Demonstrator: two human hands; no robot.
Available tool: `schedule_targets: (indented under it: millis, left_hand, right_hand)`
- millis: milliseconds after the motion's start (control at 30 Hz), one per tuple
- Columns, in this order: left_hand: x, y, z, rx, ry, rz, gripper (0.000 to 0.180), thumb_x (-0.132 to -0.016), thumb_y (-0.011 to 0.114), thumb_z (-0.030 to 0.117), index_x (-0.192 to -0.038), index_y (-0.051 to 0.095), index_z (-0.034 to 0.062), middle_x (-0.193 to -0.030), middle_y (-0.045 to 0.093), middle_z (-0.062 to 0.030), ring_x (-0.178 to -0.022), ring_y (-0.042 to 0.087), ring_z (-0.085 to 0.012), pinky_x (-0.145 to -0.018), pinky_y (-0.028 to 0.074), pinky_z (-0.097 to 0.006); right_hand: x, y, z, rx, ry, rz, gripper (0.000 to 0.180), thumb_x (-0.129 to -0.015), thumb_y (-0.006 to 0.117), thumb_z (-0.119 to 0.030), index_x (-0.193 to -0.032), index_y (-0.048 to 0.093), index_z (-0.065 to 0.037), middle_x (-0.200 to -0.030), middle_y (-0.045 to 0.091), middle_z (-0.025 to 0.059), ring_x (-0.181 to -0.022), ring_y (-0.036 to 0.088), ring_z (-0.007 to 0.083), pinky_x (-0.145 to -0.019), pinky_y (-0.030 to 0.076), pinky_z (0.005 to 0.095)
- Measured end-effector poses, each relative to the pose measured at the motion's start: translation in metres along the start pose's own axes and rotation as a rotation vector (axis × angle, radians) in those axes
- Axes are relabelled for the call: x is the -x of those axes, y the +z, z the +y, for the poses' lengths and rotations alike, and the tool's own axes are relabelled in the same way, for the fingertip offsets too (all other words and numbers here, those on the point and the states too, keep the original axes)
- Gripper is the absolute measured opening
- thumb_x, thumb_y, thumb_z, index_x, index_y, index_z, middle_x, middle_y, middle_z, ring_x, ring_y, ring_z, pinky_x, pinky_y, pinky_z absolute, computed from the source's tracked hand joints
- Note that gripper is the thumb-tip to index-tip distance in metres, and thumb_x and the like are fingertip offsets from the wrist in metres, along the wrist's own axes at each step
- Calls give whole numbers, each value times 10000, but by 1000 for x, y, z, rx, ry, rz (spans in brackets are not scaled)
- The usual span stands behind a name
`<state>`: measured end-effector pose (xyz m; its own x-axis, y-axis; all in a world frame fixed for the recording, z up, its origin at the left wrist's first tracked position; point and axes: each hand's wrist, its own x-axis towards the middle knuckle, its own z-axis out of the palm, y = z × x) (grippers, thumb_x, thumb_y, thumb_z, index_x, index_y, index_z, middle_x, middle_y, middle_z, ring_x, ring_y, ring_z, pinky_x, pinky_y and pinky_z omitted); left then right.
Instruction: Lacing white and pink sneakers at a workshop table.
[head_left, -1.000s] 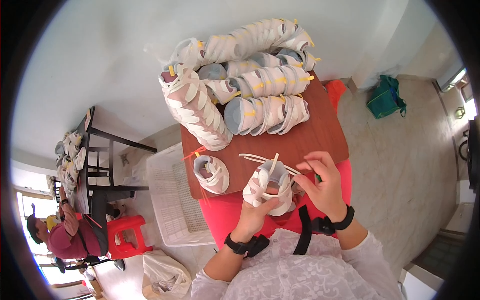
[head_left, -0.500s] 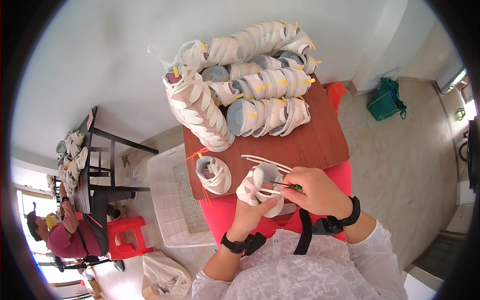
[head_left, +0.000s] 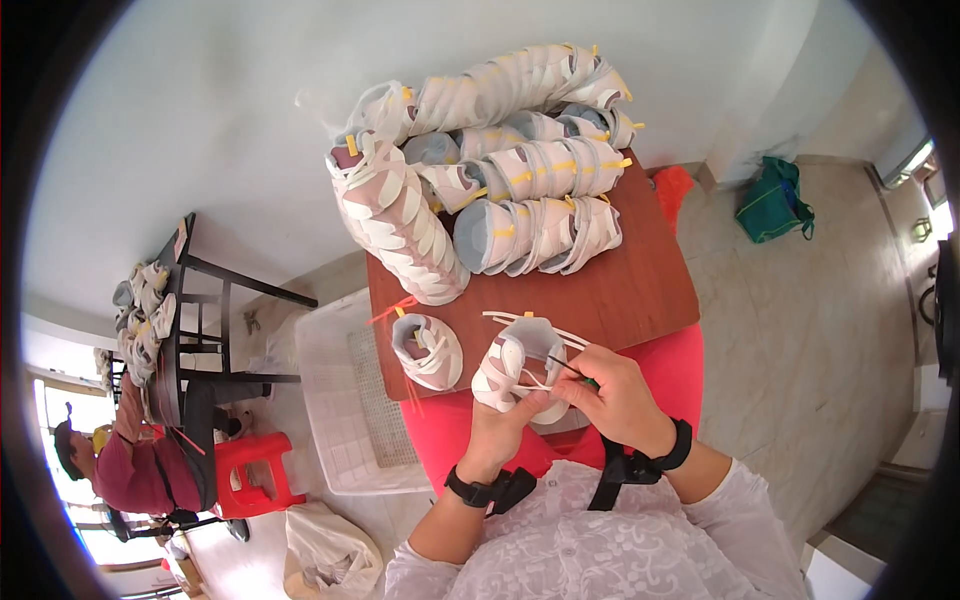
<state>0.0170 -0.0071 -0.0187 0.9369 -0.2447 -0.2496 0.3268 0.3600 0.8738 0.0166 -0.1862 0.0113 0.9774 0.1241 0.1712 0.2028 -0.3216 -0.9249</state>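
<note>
Just below centre frame, my left hand (head_left: pixel 503 432) grips a pale shoe upper (head_left: pixel 508 366), my right hand (head_left: pixel 622 398) pinches a thin green-handled tool (head_left: pixel 566 366) by its opening; a laced upper (head_left: pixel 430 352) sits further left, nested uppers (head_left: pixel 545 232) lie at top centre

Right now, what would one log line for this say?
left hand: holding shoe | right hand: holding thin green-handled tool at shoe | table: another shoe left, stacked shoes behind

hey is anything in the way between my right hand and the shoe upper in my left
Nothing visible blocks it: your right hand is right at the shoe upper, its thin dark tool at the opening. Your left hand grips the near side.
</note>
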Motion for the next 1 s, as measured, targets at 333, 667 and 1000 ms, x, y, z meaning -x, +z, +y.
schedule_targets:
  millis: [333, 667, 1000]
  left_hand:
    - [1, 3, -1, 82, 93, -145, 499, -756, 784, 79, -1159, 491, 54, -983, 607, -18, -892, 588, -107, -795, 495, -263]
    - [7, 1, -1, 33, -25, 7, 532, -753, 745, -7, -1195, 461, 72, -894, 594, -5, -823, 601, -127, -721, 510, -276]
    - [7, 8, 0, 57, 1, -21, 486, -766, 745, 4, -1187, 506, 53, -1003, 615, -42, -908, 602, -136, -780, 514, -279]
  right_hand:
    - [3, 0, -1, -29, 136, 31, 295, -753, 771, -249, -722, 613, -3, -687, 565, 113, -614, 571, 257, -546, 445, 347]
    - [16, -4, 1, -5, -8, -14, 186, -828, 685, -154, -861, 590, 2, -771, 572, 126, -662, 577, 288, -597, 454, 362]
    - [13, -4, -3, -66, 39, 10, 161, -789, 710, -98, -851, 593, -7, -773, 602, 104, -677, 599, 247, -599, 469, 332]
